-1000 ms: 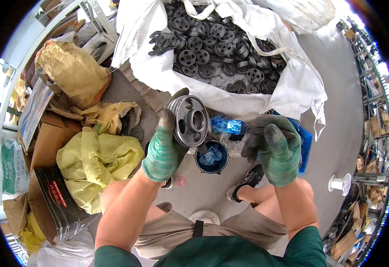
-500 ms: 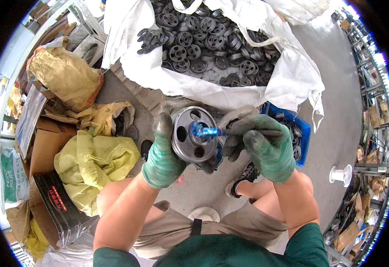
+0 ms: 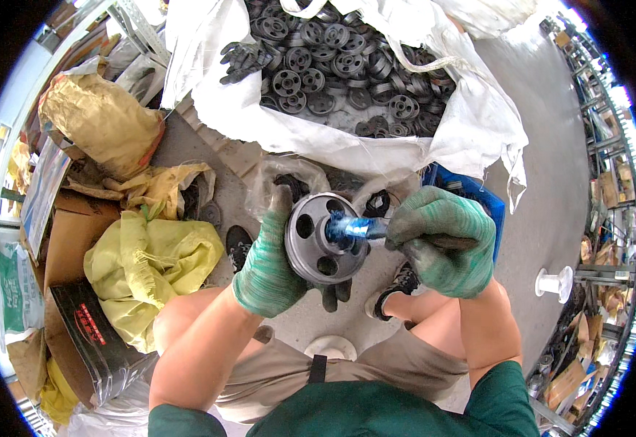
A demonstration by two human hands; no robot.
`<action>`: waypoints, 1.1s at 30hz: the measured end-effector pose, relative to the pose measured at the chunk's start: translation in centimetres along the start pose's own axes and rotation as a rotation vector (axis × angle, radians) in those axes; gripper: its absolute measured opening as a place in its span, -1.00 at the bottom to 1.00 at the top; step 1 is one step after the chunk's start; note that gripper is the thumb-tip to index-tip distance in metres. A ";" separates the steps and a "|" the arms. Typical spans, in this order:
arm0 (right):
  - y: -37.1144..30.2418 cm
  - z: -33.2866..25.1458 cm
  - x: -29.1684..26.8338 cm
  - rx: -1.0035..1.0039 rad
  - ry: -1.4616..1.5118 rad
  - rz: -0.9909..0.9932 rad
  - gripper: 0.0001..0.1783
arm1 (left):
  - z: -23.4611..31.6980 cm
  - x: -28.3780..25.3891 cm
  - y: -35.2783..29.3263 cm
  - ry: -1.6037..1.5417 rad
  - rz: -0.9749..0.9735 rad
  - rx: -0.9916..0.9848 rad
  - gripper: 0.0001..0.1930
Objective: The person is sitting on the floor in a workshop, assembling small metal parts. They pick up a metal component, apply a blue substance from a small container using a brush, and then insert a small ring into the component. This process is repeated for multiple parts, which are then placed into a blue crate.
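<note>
A grey metal pulley wheel (image 3: 310, 266) with round holes is tilted in front of me. My left hand (image 3: 270, 255), in a green glove with a dark palm, grips its left rim, thumb on top and fingers underneath. A shiny blue, film-like piece (image 3: 358, 227) sticks out of the hub toward the right. At the outer end of that piece, the fingers of my gloved right hand (image 3: 445, 244) are closed and pinch it. Its exact kind is unclear, and its inner end is hidden in the hub.
A big white sack (image 3: 296, 135) full of dark wheels stands ahead, a black glove (image 3: 245, 62) on its left side. Right of it sits a blue crate (image 3: 489, 200). Yellow sacking (image 3: 150, 262) and a cardboard box (image 3: 77, 240) lie at left; a white spool (image 3: 554, 284) is at right.
My right hand has moved slightly right, away from the wheel, and turned. The dark stick seen in it earlier no longer shows. The blue piece stretches further toward my fingers; the wheel has tilted and dropped slightly.
</note>
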State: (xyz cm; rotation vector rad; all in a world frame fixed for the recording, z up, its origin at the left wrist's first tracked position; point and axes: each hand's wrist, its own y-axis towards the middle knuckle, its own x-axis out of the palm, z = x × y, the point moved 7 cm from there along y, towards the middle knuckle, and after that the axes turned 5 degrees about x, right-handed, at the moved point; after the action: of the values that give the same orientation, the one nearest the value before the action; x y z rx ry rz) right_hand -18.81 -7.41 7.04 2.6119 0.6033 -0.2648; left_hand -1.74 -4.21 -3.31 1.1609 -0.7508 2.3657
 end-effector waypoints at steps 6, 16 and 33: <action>0.2 -0.6 0.2 0.100 -0.290 0.003 -0.77 | 3.2 0.7 -0.7 0.767 0.025 0.500 -0.09; -4.5 14.7 0.0 0.791 0.786 0.214 -0.67 | 7.5 0.3 -2.8 1.018 0.130 0.898 -0.01; -14.1 34.0 -2.6 0.853 -1.057 -0.341 -0.70 | 9.3 -3.6 -3.0 0.461 0.447 0.759 -0.34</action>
State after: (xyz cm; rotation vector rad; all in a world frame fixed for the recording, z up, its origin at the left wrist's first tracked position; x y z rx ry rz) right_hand -30.36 -12.72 -27.60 2.4666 0.5742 -2.2110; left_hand 7.52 -8.06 -0.59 0.6471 0.0906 3.2733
